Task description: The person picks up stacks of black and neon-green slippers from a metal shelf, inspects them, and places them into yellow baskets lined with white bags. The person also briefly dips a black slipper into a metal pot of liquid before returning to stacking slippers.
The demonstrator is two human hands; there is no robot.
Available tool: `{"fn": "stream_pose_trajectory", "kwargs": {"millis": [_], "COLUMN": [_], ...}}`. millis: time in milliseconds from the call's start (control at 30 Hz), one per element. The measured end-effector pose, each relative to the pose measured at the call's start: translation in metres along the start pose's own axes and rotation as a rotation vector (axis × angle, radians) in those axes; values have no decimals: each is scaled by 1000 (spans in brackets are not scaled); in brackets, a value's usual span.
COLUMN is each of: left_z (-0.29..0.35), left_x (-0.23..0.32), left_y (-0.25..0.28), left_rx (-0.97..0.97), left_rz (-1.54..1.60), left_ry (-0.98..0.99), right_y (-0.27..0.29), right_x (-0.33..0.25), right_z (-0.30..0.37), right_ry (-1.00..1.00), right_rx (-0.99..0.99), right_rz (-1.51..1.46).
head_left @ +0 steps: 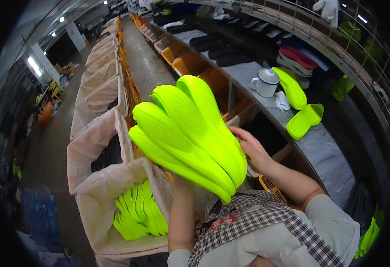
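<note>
A fanned bundle of several neon yellow-green shoe soles [186, 133] is held up in front of my chest. Under it goes my left hand [182, 181], mostly hidden, with the forearm rising from below; the bundle rests on it. At the bundle's right edge my right hand [250, 149] grips the soles, its fingertips partly tucked behind them. Below and left, a basket lined with pale cloth [95, 222] contains more soles of the same colour [139, 211], packed in a row.
More cloth-lined baskets [99, 84] run away in a line at left. Along the right stretches a grey worktable [328, 155] with a white lidded enamel mug [266, 82], loose green soles [305, 121] and dark soles [230, 53]. Orange crates [195, 64] stand beneath it. A wire rail [364, 75] curves beyond.
</note>
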State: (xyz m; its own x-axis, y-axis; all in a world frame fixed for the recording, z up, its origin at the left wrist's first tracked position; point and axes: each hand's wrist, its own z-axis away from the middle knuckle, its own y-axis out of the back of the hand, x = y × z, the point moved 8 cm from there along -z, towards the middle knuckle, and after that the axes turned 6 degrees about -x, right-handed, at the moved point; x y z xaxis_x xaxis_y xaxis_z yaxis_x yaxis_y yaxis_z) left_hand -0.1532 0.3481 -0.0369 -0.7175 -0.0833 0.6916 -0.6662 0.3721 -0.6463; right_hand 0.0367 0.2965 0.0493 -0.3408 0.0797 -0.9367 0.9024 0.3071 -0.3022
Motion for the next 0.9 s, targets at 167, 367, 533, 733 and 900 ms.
{"fn": "stream_pose_trajectory", "kwargs": {"millis": [167,367,533,733,900], "left_z": [20,41,71,82,85], "left_x": [10,-22,-57,-92,-108], "left_y": [-13,1,15,14,21], "left_rx": [18,93,293,256,197], "left_rz": [314,318,295,399,411], "left_ry": [-36,414,669,775,824], "right_y": [-19,-26,-25,-15,-7], "right_x": [22,72,111,127,134], "right_z": [-14,0,30,53,61], "right_ry": [-242,-577,-951,-1051,-1041], "right_rx": [-6,58,87,144,195], "right_rz": [138,-263,-444,-568,-628]}}
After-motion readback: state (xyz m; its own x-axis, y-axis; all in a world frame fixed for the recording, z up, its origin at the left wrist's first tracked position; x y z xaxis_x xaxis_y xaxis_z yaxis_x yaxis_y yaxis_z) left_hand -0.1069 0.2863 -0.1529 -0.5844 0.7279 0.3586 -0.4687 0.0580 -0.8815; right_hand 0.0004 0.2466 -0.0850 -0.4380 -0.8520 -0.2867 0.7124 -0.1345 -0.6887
